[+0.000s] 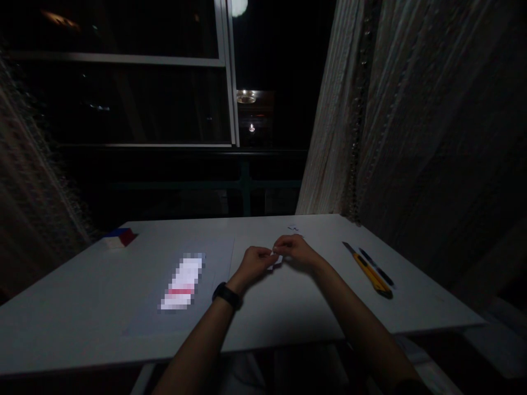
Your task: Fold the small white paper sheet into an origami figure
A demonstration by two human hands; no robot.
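Note:
Over the middle of the white table, my left hand (256,262) and my right hand (297,249) meet at the fingertips. Both are closed in a pinch on a small piece of white paper (276,262), mostly hidden by the fingers. A dark watch (228,295) is on my left wrist. Just beyond my right hand lie small paper scraps (293,227) with dark marks. To the right of my right forearm rests a yellow utility knife (368,270), its blade pointing away, with a dark pen (376,267) beside it.
On the left, a pixelated bright phone-like rectangle (183,281) lies on a large pale sheet (218,263). A blue, red and white cube (120,237) sits at the table's (61,296) far left. Curtains (325,120) and a dark window stand behind. The light is dim.

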